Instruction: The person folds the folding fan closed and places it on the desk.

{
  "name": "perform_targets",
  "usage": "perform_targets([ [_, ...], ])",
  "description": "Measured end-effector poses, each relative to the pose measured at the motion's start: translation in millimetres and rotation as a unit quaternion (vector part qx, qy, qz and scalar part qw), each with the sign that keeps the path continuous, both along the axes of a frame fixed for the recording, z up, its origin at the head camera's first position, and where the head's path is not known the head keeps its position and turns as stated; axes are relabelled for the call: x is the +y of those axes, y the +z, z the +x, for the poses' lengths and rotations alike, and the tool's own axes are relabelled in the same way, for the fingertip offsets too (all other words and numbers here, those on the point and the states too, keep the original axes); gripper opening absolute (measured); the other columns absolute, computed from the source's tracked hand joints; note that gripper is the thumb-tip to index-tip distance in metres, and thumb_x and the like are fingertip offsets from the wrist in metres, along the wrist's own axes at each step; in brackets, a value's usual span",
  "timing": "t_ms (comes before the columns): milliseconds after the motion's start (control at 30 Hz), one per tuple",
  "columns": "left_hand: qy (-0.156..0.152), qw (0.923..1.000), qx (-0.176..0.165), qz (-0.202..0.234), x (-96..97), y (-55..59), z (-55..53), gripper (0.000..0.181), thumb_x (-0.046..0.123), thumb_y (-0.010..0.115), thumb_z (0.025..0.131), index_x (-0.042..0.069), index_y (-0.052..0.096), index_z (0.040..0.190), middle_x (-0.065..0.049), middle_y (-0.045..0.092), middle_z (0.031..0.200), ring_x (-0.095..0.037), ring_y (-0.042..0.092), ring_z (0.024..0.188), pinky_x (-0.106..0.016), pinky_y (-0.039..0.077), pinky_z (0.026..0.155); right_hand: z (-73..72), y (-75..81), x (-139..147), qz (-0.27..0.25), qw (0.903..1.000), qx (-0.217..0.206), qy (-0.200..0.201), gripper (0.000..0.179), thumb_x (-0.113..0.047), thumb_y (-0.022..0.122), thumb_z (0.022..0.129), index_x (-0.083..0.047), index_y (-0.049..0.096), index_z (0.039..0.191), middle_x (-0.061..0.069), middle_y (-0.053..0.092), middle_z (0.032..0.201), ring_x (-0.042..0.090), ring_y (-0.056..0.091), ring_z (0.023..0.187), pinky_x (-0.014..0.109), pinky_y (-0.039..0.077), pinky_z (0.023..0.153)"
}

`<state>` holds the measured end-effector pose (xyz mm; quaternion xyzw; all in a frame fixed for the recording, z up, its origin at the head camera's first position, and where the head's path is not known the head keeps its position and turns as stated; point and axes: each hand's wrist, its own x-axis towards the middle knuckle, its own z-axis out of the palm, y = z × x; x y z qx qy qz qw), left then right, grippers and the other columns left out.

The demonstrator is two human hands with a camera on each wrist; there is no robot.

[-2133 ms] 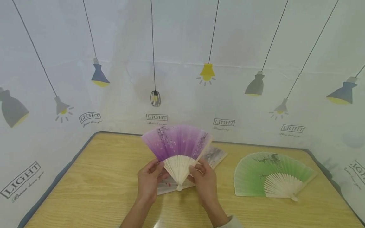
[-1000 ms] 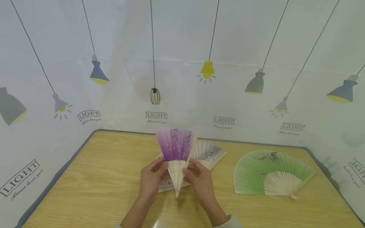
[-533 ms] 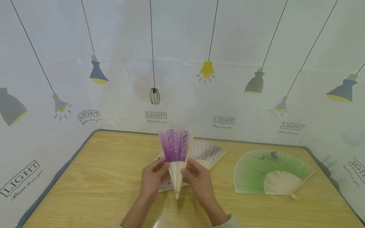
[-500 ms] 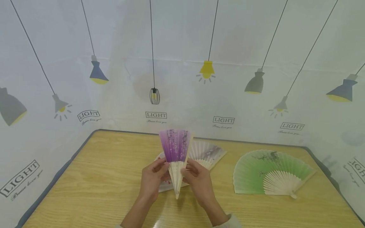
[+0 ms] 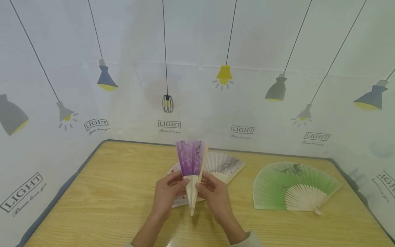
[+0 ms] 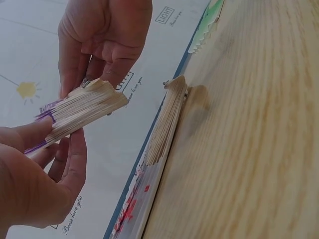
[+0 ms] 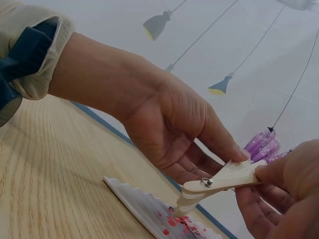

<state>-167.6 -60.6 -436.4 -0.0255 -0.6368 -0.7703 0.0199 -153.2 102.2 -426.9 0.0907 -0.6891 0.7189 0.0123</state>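
A purple folding fan (image 5: 191,157) with pale slatted ribs is held partly folded above the table, its pivot end pointing down toward me. My left hand (image 5: 168,192) pinches its left side, thumb on the ribs and fingers behind. On the other side my right hand (image 5: 214,193) pinches the right edge the same way. Beneath and behind it lies a white fan (image 5: 226,164) with grey and red painting, spread on the table and partly hidden by the hands. The left wrist view shows the purple fan's ribs (image 6: 84,109) stacked close together between both hands.
To the right, a green folding fan (image 5: 274,192) lies spread on the wooden table (image 5: 108,199). A pale wall sheet (image 5: 197,96) printed with lamps and lettering rises around the table's back and sides.
Both hands have drawn closer together, and the purple fan has narrowed from a wide spread to a slim wedge. The white and green fans stay in place.
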Motion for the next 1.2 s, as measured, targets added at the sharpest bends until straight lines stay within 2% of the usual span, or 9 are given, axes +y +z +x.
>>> perform_targets([
  [167,-0.002,0.9999,0.004,-0.009,0.3,0.6,0.6,0.036,0.002,0.067,0.087,-0.007,0.06,0.121,-0.019,0.062,0.1,-0.025,0.066,0.079,-0.042,0.06,0.071,0.1,-0.5,-0.8,-0.002,1.0,0.004,0.006,0.045,-0.006,0.065,0.091,0.003,0.051,0.133,0.022,0.062,0.113,0.031,0.063,0.101,0.035,0.058,0.08],
  [400,-0.025,0.9994,0.014,-0.021,0.7,1.5,1.0,0.036,0.0,0.061,0.091,-0.009,0.056,0.125,-0.022,0.062,0.103,-0.028,0.066,0.084,-0.043,0.059,0.075,0.9,-0.2,-2.0,0.002,1.0,0.0,0.001,0.049,-0.008,0.067,0.09,0.008,0.049,0.133,0.023,0.063,0.112,0.031,0.063,0.102,0.034,0.058,0.079],
  [667,-0.023,0.9994,0.007,-0.024,-0.8,2.8,1.8,0.038,0.0,0.062,0.09,-0.01,0.054,0.127,-0.021,0.06,0.102,-0.028,0.066,0.083,-0.043,0.059,0.075,0.1,-0.9,-0.8,0.007,1.0,-0.003,0.005,0.049,-0.008,0.066,0.09,0.007,0.048,0.133,0.022,0.063,0.113,0.032,0.062,0.103,0.035,0.058,0.08],
  [933,-0.013,0.9995,-0.004,-0.029,-1.6,3.6,2.2,0.043,0.002,0.064,0.089,-0.009,0.052,0.129,-0.02,0.06,0.104,-0.025,0.065,0.082,-0.048,0.058,0.076,0.7,-1.0,0.4,0.005,0.9999,-0.007,0.009,0.05,-0.01,0.067,0.09,0.005,0.049,0.134,0.021,0.062,0.113,0.031,0.062,0.104,0.034,0.058,0.081],
  [1200,-0.021,0.9993,-0.015,-0.028,-1.5,1.7,1.0,0.04,0.002,0.065,0.089,-0.007,0.055,0.126,-0.02,0.06,0.103,-0.025,0.066,0.081,-0.041,0.059,0.074,0.1,0.8,0.2,-0.001,0.9998,-0.015,0.011,0.048,-0.008,0.068,0.089,0.003,0.051,0.133,0.021,0.063,0.114,0.03,0.062,0.104,0.035,0.058,0.08],
])
